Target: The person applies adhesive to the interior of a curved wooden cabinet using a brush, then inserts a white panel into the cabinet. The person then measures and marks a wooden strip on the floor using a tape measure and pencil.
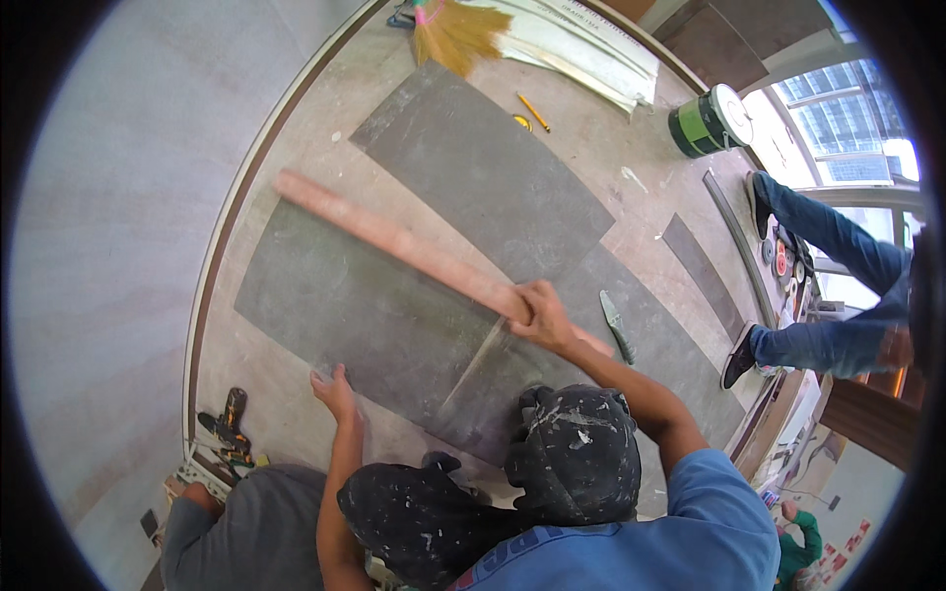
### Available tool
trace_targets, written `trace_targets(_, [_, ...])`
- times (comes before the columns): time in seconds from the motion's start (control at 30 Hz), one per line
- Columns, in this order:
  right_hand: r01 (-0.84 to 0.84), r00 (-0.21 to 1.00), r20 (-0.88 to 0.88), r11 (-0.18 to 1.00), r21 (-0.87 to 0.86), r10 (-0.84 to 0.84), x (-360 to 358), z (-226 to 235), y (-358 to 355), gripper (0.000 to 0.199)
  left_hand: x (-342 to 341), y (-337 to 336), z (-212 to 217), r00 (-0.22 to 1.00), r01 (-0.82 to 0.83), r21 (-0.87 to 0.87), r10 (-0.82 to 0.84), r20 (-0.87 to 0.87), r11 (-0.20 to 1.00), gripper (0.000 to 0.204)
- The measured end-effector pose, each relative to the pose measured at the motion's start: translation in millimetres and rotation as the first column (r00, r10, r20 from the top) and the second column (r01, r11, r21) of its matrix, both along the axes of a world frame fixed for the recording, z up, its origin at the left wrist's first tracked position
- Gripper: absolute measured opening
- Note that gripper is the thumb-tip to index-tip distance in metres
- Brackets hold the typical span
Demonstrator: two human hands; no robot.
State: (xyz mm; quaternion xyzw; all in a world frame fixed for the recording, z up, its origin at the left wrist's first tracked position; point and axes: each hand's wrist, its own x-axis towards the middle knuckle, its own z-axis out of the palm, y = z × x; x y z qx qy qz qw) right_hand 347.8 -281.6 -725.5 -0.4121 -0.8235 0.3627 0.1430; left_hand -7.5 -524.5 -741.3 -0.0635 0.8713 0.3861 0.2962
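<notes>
My right hand (pixel 537 313) is closed around a long, flat, pinkish wooden strip (pixel 394 236). The strip slants along the far edge of a dark grey panel (pixel 345 295) on the floor. My left hand (pixel 335 391) has its fingers apart at that panel's near edge, touching it or almost so. A pale line crosses the panel toward its right end, close to my knees. Beyond the strip lies another grey panel (pixel 483 167), and a third (pixel 660 325) extends to the right. A knife (pixel 616 325) with a dark handle rests on the third panel, right of my right hand.
A pencil (pixel 534 112) and a yellow tape measure (pixel 522 122) lie beyond the panels, near a broom (pixel 453 34). A lidded bucket (pixel 711 121) stands far right. A person in jeans (pixel 828 217) is at right; a cordless drill (pixel 232 428) lies at left beside someone's grey-clothed leg (pixel 251 527).
</notes>
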Motion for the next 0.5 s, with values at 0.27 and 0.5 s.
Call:
trace_targets(0.27, [0.275,0.945,0.113,0.932,0.237,-0.308,134.8,36.4,28.7,0.062,-9.5,-4.4,-47.7,0.997,-0.018,-0.071,0.012,-0.07,0.997,0.087])
trace_targets(0.5, [0.562,0.731,0.16,0.718,0.412,-0.664,244.9,32.7,1.7,0.061,-12.5,13.1,-39.9,0.997,0.032,-0.111,-0.039,-0.066,0.993,0.083])
